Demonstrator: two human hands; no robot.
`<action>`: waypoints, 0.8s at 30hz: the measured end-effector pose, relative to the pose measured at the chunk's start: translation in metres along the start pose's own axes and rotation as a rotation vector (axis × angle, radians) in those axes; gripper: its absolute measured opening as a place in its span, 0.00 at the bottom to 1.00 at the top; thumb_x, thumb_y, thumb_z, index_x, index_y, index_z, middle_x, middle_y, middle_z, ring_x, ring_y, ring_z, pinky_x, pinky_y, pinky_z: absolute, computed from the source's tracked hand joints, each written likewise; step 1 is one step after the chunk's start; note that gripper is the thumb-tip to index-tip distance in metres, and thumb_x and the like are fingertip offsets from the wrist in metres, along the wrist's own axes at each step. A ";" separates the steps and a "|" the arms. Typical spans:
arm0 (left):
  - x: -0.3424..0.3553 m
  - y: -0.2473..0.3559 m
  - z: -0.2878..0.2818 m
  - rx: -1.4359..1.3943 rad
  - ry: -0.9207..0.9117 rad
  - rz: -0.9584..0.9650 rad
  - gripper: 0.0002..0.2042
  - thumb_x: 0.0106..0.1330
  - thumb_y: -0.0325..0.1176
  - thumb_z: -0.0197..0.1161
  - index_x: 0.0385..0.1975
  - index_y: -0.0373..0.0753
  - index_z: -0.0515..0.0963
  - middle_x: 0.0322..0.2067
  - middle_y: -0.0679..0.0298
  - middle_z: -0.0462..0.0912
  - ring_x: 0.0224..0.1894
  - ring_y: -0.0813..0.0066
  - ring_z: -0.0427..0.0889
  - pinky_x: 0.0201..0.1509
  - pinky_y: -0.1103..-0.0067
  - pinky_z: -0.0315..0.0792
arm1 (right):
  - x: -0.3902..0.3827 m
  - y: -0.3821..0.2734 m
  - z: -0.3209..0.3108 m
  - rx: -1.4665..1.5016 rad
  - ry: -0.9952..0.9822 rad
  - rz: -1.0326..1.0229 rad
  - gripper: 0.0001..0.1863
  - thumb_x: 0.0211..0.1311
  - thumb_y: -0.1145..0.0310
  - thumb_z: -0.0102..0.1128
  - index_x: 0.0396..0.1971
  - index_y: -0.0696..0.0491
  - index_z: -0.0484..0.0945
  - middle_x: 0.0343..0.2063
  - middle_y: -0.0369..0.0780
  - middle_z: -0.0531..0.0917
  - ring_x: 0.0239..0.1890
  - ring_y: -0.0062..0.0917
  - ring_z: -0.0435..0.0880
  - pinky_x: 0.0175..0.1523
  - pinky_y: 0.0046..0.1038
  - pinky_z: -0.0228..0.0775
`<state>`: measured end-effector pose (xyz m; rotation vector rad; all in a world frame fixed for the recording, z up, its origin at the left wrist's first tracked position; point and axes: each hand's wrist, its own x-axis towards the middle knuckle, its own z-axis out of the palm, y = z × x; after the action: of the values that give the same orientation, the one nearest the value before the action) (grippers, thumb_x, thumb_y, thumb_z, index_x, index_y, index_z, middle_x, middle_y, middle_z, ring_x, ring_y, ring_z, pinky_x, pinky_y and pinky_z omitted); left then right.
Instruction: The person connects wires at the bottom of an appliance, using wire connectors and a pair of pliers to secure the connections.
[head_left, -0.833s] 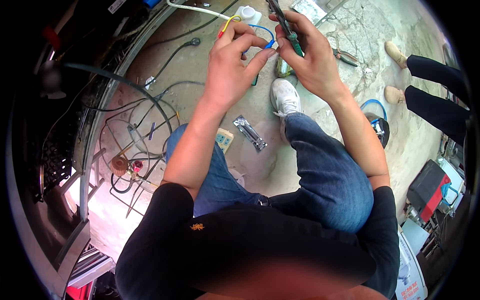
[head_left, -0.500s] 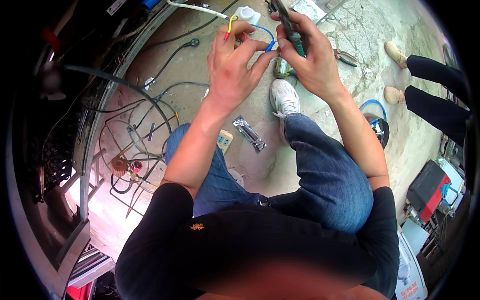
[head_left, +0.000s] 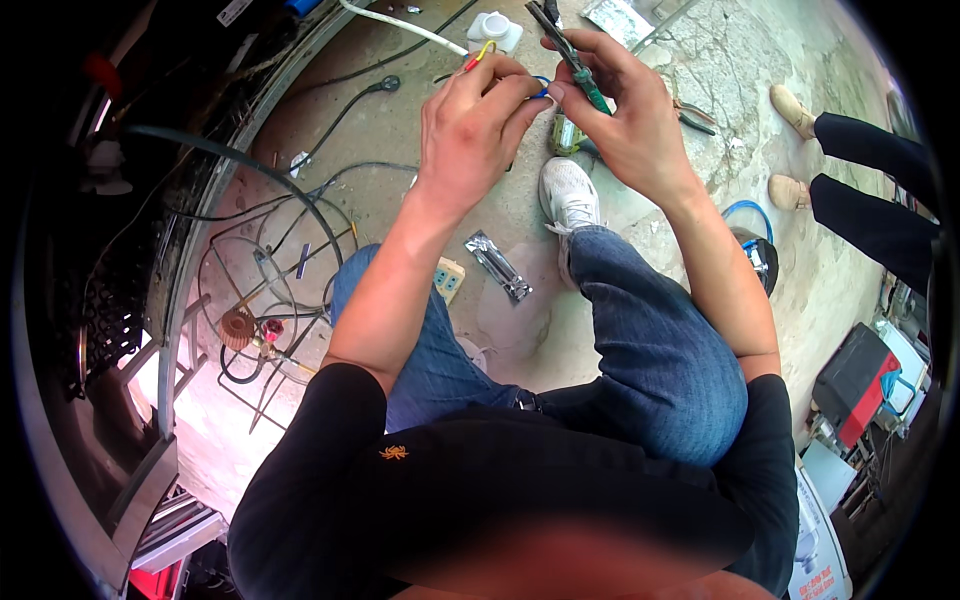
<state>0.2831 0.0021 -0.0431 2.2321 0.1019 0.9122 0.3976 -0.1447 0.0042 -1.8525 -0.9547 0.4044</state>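
Observation:
A white cable (head_left: 405,24) runs from the upper left into my left hand (head_left: 470,130), whose fingers are closed on its end. From that end a yellow wire (head_left: 487,46) with a red terminal sticks up beside my knuckles. A short stretch of blue wire (head_left: 543,80) shows between my two hands, pinched by the left fingertips. Dark-jawed pliers with green handles (head_left: 592,92) lie in my right hand (head_left: 637,125), jaws pointing up and left. My right thumb and forefinger meet the left fingertips at the blue wire; its tip is hidden.
Below my hands, a green device (head_left: 564,133) stands by my white shoe (head_left: 570,195). Another pair of pliers (head_left: 694,118) lies to the right. A foil packet (head_left: 497,267), a socket block (head_left: 448,280) and a black plug (head_left: 388,84) are on the floor. Another person's legs (head_left: 870,150) stand at right.
My left hand has moved slightly right and its fingers have closed in on the blue wire, hiding most of it. The yellow wire has shifted up and right. The pliers have tilted left.

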 end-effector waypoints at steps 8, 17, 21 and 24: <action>-0.005 -0.001 0.002 -0.060 -0.022 -0.014 0.08 0.58 0.26 0.74 0.35 0.37 0.82 0.28 0.60 0.81 0.28 0.62 0.80 0.32 0.70 0.73 | -0.002 0.001 -0.001 0.172 -0.059 0.076 0.19 0.69 0.69 0.65 0.57 0.56 0.76 0.37 0.38 0.85 0.41 0.19 0.82 0.48 0.24 0.74; -0.004 0.001 0.000 -0.143 0.025 -0.125 0.07 0.60 0.26 0.74 0.36 0.35 0.83 0.29 0.60 0.84 0.29 0.67 0.81 0.34 0.75 0.74 | -0.003 0.009 -0.016 0.237 -0.060 0.184 0.22 0.67 0.69 0.66 0.59 0.57 0.76 0.42 0.40 0.86 0.46 0.22 0.83 0.55 0.29 0.75; 0.001 0.001 -0.007 -0.212 0.084 -0.174 0.08 0.60 0.24 0.74 0.37 0.34 0.84 0.28 0.59 0.83 0.28 0.66 0.81 0.33 0.74 0.74 | -0.010 0.032 -0.020 -0.062 0.040 -0.035 0.28 0.61 0.69 0.69 0.61 0.57 0.73 0.44 0.45 0.82 0.48 0.34 0.83 0.58 0.37 0.73; 0.000 0.002 -0.006 -0.239 0.089 -0.201 0.08 0.60 0.24 0.75 0.37 0.34 0.84 0.27 0.59 0.83 0.27 0.67 0.80 0.32 0.75 0.74 | -0.015 0.026 -0.018 -0.280 -0.012 -0.178 0.29 0.57 0.72 0.69 0.60 0.56 0.73 0.46 0.47 0.79 0.50 0.40 0.80 0.59 0.37 0.72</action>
<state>0.2794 0.0038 -0.0387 1.9226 0.2413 0.8651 0.4112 -0.1726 -0.0121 -1.9943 -1.2239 0.1802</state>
